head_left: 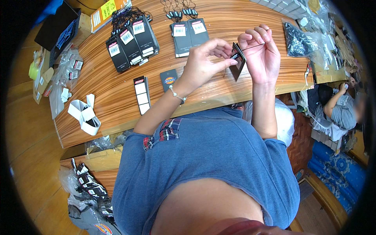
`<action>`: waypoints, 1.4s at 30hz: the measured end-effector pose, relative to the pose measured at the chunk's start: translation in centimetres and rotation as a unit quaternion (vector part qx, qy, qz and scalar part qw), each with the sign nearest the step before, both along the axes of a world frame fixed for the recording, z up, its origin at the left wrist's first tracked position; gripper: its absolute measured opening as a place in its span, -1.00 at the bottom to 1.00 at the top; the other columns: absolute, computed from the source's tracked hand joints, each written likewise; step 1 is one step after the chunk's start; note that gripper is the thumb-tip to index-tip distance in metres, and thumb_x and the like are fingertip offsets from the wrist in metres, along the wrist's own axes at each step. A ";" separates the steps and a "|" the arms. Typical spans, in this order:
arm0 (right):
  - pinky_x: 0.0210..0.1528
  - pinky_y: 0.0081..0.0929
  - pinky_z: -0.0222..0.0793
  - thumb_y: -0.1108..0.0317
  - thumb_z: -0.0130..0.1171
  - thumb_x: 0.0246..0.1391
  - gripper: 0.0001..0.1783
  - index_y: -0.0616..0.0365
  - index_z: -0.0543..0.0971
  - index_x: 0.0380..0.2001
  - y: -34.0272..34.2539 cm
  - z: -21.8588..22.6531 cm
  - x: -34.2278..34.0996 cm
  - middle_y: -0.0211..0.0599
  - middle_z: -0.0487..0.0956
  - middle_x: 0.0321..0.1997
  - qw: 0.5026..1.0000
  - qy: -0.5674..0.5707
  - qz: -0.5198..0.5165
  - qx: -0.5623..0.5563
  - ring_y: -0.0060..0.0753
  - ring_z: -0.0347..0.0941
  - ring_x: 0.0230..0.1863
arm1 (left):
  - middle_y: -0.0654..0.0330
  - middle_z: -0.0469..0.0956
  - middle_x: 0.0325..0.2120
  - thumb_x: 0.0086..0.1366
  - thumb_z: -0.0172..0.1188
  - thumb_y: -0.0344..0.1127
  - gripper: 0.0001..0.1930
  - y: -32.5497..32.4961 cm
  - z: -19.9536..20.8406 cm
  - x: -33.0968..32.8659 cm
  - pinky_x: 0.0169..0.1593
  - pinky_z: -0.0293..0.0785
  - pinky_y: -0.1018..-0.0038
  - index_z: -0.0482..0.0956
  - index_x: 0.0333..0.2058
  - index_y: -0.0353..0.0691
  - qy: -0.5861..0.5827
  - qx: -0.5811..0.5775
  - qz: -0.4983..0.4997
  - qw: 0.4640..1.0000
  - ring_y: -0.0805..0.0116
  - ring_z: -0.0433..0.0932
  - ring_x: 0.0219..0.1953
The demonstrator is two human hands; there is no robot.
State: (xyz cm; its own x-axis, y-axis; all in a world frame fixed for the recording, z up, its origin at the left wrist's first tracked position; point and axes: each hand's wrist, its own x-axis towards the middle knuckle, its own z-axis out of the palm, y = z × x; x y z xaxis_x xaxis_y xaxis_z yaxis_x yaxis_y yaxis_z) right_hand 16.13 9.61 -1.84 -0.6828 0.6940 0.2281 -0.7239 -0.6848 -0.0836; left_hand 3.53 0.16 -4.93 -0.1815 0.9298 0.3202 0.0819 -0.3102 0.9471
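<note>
Left hand point(203, 62) pinches the tag point(237, 62), right hand point(261, 51) grips the string point(252, 47), so keep the tag steady and the string taut.

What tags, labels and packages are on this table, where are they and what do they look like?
Hang tag: held between left hand and right hand; dark rectangle.
Tag stacks: far left; black, white stickers.
Tag pair: far middle; black, corded.
Sticker strip: near edge; white labels.
Plastic bag: right; clear, dark contents.
</note>
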 end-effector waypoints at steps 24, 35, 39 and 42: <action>-0.28 -0.71 0.26 0.58 0.03 0.01 -0.72 0.29 0.35 -0.15 -3.2 2.9 0.7 -0.43 0.41 -0.53 0.733 -0.458 -0.205 0.460 -0.67 0.36 -0.40 | 0.24 0.52 -0.46 0.24 0.05 -0.37 -0.87 -0.5 2.9 -1.3 -0.26 0.45 0.61 0.45 -0.36 -0.34 -0.122 0.035 0.026 0.992 0.53 0.51 -0.36; -0.32 -0.70 0.18 0.57 0.03 -0.02 -0.72 0.22 0.33 -0.18 -3.3 2.6 0.4 -0.51 0.37 -0.60 0.663 -0.498 -0.197 0.524 -0.72 0.26 -0.48 | 0.23 0.50 -0.54 0.26 0.03 -0.37 -0.86 -0.5 3.1 -1.6 -0.32 0.45 0.64 0.44 -0.34 -0.36 -0.116 0.005 0.020 0.993 0.55 0.49 -0.45; -0.32 -0.70 0.18 0.57 0.02 -0.02 -0.74 0.23 0.32 -0.21 -3.1 2.4 0.4 -0.49 0.38 -0.57 0.669 -0.488 -0.183 0.530 -0.72 0.26 -0.46 | 0.22 0.50 -0.54 0.26 0.03 -0.36 -0.84 -0.4 2.9 -1.8 -0.33 0.44 0.65 0.45 -0.33 -0.38 -0.133 -0.011 -0.008 0.991 0.55 0.48 -0.46; -0.33 -0.71 0.19 0.56 0.02 -0.01 -0.74 0.23 0.31 -0.20 -2.9 2.2 0.4 -0.48 0.38 -0.56 0.685 -0.474 -0.162 0.529 -0.73 0.26 -0.44 | 0.22 0.50 -0.54 0.26 0.03 -0.35 -0.83 -0.5 3.0 -1.9 -0.33 0.44 0.66 0.45 -0.33 -0.38 -0.124 -0.025 -0.010 0.992 0.56 0.48 -0.46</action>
State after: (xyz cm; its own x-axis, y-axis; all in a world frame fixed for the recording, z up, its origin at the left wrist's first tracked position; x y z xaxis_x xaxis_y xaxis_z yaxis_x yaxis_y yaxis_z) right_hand 16.58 6.69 0.36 -0.7220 0.6324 0.2807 -0.0998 0.3062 -0.9467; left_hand 1.63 -0.29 -1.95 -0.2309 0.9475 0.2211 -0.1605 -0.2612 0.9518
